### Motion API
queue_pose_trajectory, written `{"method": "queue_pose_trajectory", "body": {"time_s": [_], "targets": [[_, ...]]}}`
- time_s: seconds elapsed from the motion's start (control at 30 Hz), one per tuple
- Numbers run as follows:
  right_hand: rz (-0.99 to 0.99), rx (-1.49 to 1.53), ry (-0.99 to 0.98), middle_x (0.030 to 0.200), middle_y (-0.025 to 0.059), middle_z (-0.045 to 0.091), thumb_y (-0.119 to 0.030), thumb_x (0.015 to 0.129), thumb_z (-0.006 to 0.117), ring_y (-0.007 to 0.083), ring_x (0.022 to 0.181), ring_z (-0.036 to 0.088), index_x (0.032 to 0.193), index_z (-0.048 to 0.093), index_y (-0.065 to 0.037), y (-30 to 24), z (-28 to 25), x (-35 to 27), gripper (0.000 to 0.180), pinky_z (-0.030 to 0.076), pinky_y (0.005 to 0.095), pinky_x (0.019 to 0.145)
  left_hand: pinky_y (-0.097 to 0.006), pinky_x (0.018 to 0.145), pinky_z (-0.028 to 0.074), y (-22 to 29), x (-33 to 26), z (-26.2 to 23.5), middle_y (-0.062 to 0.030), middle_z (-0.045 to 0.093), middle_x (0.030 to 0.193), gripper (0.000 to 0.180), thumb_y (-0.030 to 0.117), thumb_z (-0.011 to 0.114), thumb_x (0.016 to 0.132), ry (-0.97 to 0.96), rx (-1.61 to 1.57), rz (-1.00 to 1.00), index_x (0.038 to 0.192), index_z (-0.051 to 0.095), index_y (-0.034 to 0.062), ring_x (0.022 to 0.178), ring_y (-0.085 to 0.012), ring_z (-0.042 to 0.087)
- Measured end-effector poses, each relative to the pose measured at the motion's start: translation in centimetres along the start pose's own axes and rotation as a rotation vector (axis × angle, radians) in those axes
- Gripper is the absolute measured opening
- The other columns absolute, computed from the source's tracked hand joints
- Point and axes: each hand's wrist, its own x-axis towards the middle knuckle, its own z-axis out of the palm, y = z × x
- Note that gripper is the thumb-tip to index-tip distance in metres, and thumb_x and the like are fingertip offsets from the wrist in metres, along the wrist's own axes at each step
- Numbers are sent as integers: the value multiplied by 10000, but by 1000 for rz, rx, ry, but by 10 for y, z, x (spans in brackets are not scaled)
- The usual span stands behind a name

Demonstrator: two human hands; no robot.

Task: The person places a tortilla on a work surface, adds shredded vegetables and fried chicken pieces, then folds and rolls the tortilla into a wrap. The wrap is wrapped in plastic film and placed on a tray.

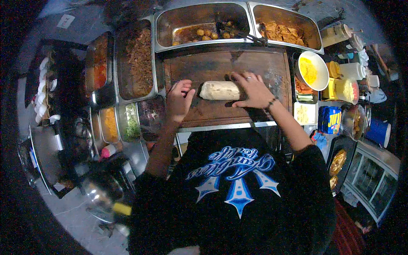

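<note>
A rolled burrito in a pale tortilla lies crosswise on a brown wooden cutting board. My right hand is around the burrito's right end, with the thumb on the near side and the fingers on the far side. A ring and a dark bracelet show on this hand and wrist. Off the burrito's left end, a small gap away, my left hand holds nothing; its fingers are loosely bent and the thumb stands apart.
Behind the board stand metal pans, one with small potatoes and tongs, another with orange-brown chunks. Shredded meat fills a pan at left. A white bowl of yellow shreds and several bottles stand at right.
</note>
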Motion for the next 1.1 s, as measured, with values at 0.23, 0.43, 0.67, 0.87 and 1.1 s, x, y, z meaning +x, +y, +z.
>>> {"method": "queue_pose_trajectory", "body": {"time_s": [0.23,0.43,0.67,0.87,1.1], "targets": [[728,880,473,939,150,720,-343,847,715,242,909,688,983,730,-33,38,70,-88,339,502,323,849,-250,708,508,3,-6,45,-89,708,867,228,145,747,815,34,-419,-347,957,674,-18,772,-131,654],[916,975,544,907,133,727,-343,834,728,196,846,688,980,739,-47,7,86,-60,330,507,302,782,-243,701,495,-18,-10,50,-36,714,826,160,161,754,802,130,-273,-143,900,729,38,730,-89,633],[870,1112,564,854,85,724,-285,842,728,156,793,660,935,731,-23,2,78,-54,279,499,290,752,-259,762,503,-29,-10,53,-61,712,879,191,162,709,847,38,-306,-179,974,703,21,800,-115,645],[864,1204,448,871,70,717,-244,858,711,132,799,636,954,724,-19,26,97,-54,245,493,277,775,-262,772,514,-24,-9,53,-94,702,918,212,143,690,858,-42,-452,-266,1000,672,-12,821,-148,658],[746,1135,493,839,58,704,-187,863,695,138,794,632,924,699,-20,28,86,-58,178,492,285,785,-268,754,523,-22,-10,50,-85,696,885,205,93,724,824,-48,-470,-267,969,641,-26,806,-140,654]]}}
